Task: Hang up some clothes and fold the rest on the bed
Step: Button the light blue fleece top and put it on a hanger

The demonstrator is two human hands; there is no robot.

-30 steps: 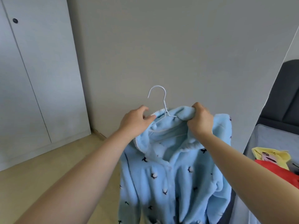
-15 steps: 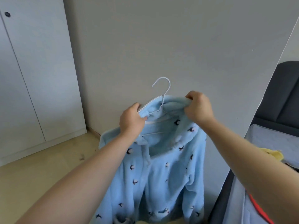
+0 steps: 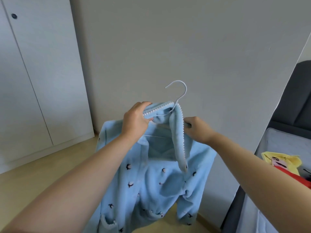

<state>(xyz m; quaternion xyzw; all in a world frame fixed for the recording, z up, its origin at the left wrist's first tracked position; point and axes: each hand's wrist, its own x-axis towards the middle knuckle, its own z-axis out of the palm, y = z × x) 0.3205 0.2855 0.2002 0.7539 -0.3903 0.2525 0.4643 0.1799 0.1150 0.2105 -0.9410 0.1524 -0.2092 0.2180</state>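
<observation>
A light blue fleece pyjama top with small dark prints hangs from a pale wire hanger held in front of the wall. My left hand grips the left side of the white-trimmed collar close to the hanger's neck. My right hand holds the top at its right shoulder, below the hook. A collar flap with white trim droops down the middle. The hook points up and left, free of any rail.
White wardrobe doors stand at the left above a wooden floor. A bed with a dark headboard lies at the right, with a yellow garment and a red one on it.
My right hand dropped from the top of the collar to the shoulder. The collar flap now hangs down the front, and the top has spread out on the hanger.
</observation>
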